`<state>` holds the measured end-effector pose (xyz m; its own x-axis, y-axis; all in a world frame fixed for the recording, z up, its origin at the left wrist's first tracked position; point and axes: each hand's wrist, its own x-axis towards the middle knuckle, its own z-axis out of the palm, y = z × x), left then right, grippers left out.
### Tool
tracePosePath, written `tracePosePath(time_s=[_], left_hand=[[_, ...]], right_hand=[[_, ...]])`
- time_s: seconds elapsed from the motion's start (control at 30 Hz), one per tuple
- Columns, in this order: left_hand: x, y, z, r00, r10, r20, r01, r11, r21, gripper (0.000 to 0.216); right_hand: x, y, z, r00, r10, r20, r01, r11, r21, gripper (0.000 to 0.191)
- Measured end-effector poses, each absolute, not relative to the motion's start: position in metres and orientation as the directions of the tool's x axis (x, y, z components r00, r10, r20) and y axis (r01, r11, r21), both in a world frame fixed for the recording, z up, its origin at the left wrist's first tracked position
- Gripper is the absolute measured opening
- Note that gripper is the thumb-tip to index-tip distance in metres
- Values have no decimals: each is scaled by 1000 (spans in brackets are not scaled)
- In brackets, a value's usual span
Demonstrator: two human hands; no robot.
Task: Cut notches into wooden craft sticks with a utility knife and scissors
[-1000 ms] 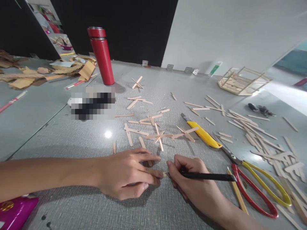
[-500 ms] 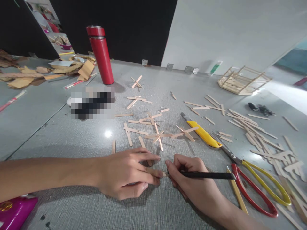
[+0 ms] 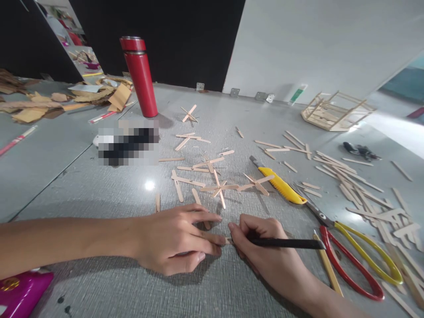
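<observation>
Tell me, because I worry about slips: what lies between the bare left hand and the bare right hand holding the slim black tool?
In the head view, part of a flat, pale wooden stick shows there, with grey textured tabletop around it.

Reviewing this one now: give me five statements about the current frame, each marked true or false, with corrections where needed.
1. The right hand holds a black pen-like tool. True.
2. The bottle lies on its side. False: the red bottle stands upright.
3. A wooden stick shows between the two hands. True.
4. Both scissor handles are red. False: the scissors have one red and one yellow.
5. The left hand is clenched. False: its fingers are spread.
</observation>
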<state>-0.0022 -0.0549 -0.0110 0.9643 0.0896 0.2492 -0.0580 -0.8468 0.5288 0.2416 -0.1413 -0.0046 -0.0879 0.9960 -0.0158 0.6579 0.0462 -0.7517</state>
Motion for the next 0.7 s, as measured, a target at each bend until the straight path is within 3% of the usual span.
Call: tracePosePath(time_s=[0.7], left_hand=[[-2, -56, -10, 966, 88, 242, -54, -848, 527, 39]], right_hand=[[244, -140, -3, -148, 988, -38, 652, 68, -756, 46]])
